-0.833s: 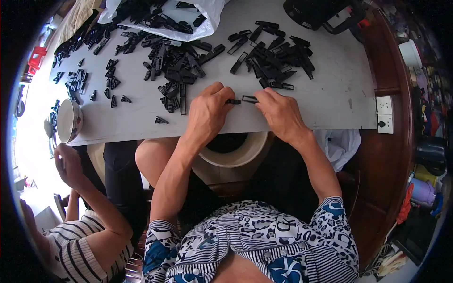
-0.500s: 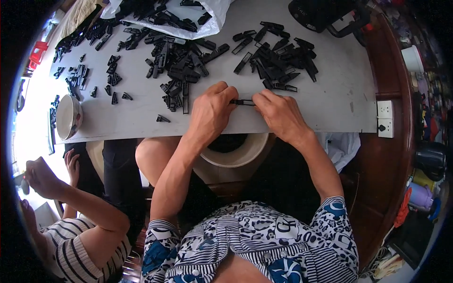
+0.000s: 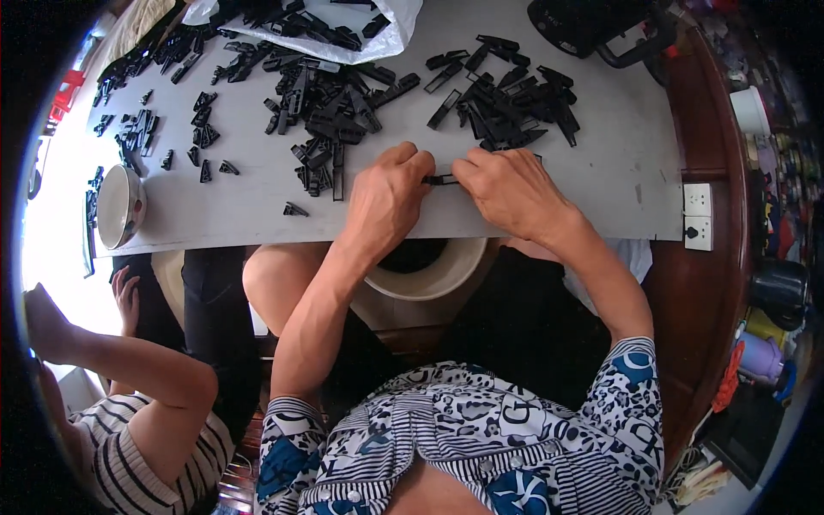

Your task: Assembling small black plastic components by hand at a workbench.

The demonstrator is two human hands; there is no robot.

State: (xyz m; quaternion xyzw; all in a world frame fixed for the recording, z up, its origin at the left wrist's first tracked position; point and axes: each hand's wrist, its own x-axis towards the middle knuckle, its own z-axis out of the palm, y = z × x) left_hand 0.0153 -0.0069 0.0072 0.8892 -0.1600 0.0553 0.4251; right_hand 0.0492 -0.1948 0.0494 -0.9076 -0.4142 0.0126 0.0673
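Between my two hands is a slim black plastic piece (image 3: 441, 180) with an open frame-like shape, held level just above the near part of the table. My left hand (image 3: 384, 196) pinches its left end with curled fingers. My right hand (image 3: 512, 194) is closed on its right end, and the fingers hide that tip. Just left of my left hand lies a heap of long black plastic pieces (image 3: 322, 107), with one small black piece (image 3: 295, 209) apart from it near the table edge. Beyond my right hand spreads another heap of long black pieces (image 3: 506, 103).
A white plastic bag (image 3: 402, 24) holding black pieces lies at the far side. At left stands a pale bowl (image 3: 120, 208); a black kettle (image 3: 573, 30) is far right. Below the grey table (image 3: 601, 193) sits a round bucket (image 3: 459, 276). Someone in a striped top (image 3: 142, 446) sits at my left.
My right hand has moved slightly left and turned over the piece, so less of it shows between my hands. My right elbow has swung outward. The neighbour's raised arm has shifted left.
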